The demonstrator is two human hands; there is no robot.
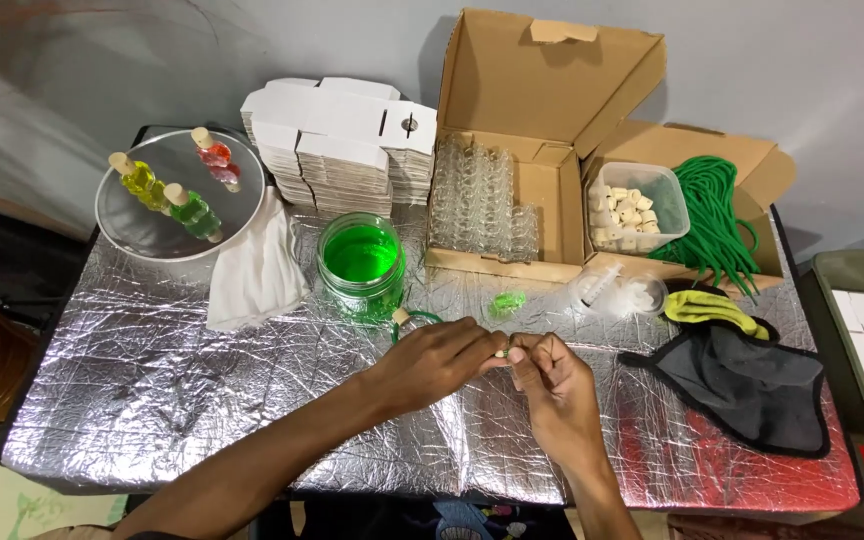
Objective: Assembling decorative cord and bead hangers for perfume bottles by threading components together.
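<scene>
While both hands meet over the foil-covered bench [152,390], the left hand [437,360] and right hand [552,385] pinch together one small pale cork stopper [500,352], near the glass jar of green liquid [360,262].

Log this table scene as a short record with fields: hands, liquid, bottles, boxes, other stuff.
hands: left hand and right hand meet, pinching a small pale cork
liquid: open jar of green liquid behind the hands
bottles: three filled bottles on a round tray; empty glass bottles in a cardboard box
boxes: stack of flat white cartons
other: tub of corks, green cord, foil table cover
</scene>
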